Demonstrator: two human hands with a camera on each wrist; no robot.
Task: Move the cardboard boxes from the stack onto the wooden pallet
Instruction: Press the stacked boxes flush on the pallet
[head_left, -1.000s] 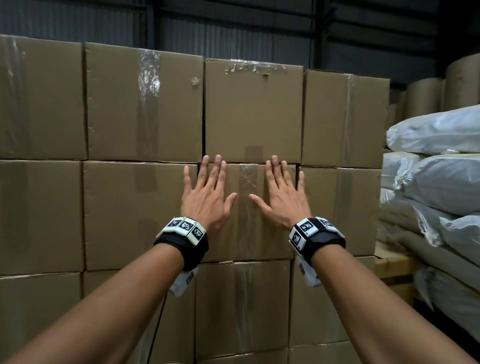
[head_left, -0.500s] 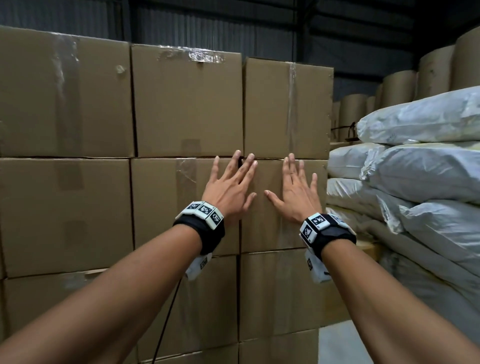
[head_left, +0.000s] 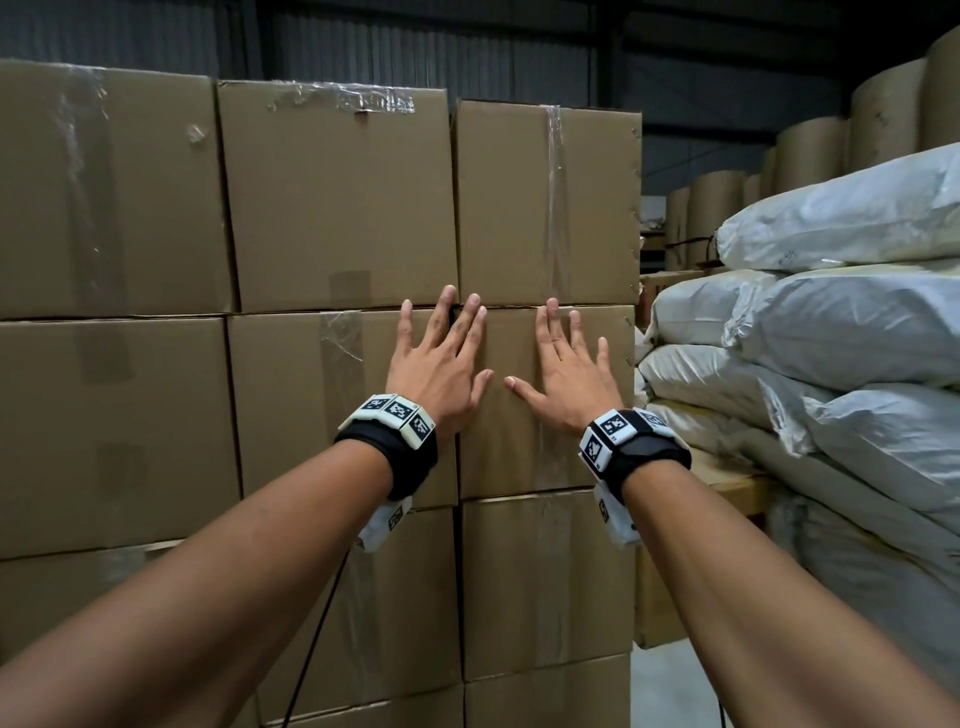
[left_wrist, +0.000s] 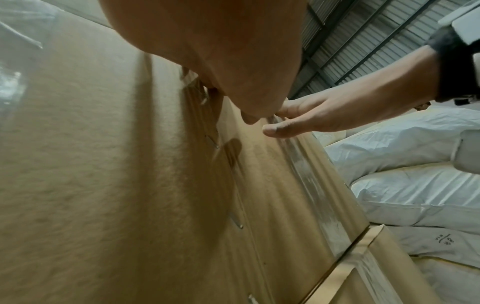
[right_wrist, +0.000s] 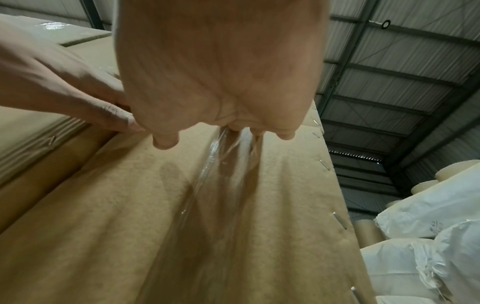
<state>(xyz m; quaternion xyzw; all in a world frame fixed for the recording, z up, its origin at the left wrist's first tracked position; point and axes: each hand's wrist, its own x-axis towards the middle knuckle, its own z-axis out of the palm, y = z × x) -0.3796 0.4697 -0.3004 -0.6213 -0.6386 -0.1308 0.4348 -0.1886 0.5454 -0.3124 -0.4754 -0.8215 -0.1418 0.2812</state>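
Cardboard box (head_left: 545, 400) under both flat, ungripping palms, left hand (head_left: 441, 364) over the seam, right hand (head_left: 566, 374) mid-face; I should hook its side edges before pulling

Cardboard boxes (head_left: 337, 197): at least eleven in view, three each in the top three rows, two partly seen below. Hands, two: left hand (head_left: 436, 369), right hand (head_left: 566, 374). Wrist bands (head_left: 395, 441): two. White sacks (head_left: 841, 218): at least six. Brown rolls (head_left: 810, 150): at least five, exact count unclear.
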